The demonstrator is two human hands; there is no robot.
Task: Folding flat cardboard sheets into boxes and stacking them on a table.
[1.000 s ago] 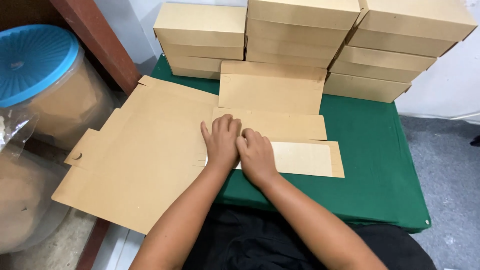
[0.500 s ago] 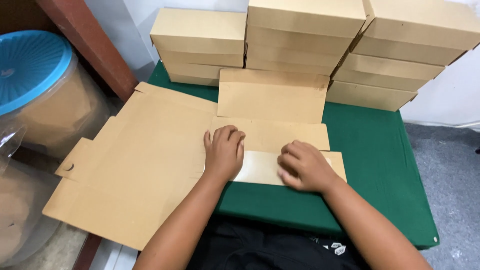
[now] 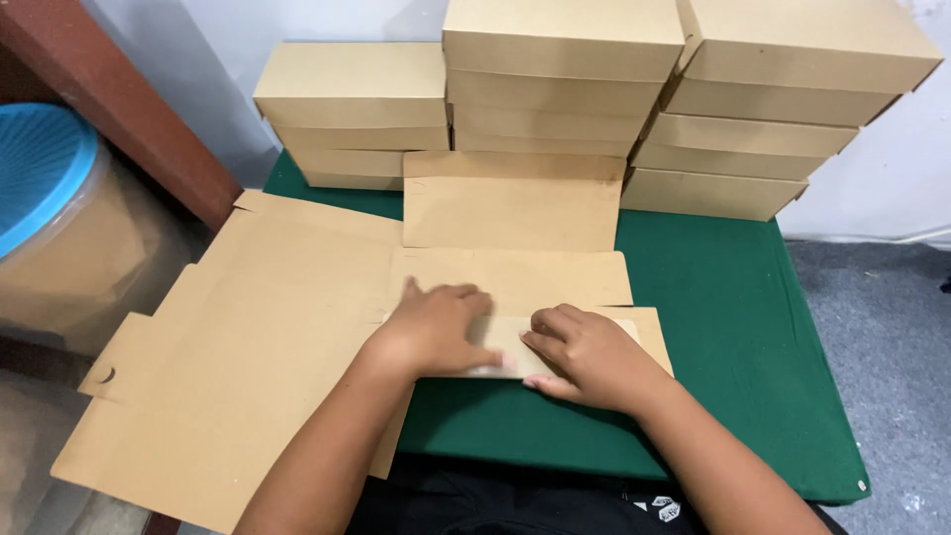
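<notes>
A flat brown cardboard box blank (image 3: 267,347) lies across the green table (image 3: 733,297) and overhangs its left edge. My left hand (image 3: 436,327) presses flat on a folded flap (image 3: 500,342) near the table's front edge, fingers spread. My right hand (image 3: 584,357) rests just to the right on the same flap, fingers curled down on the cardboard. Another panel of the blank (image 3: 510,203) reaches back toward the stacked boxes.
Three stacks of finished brown boxes (image 3: 560,84) stand along the back of the table by the wall. A clear tub with a blue lid (image 3: 45,188) sits at the left beside a dark red wooden beam (image 3: 119,109). Grey floor shows at the right.
My right hand slid out to the right along the flap and then came back toward the left hand. The left hand stayed pressing in about the same place.
</notes>
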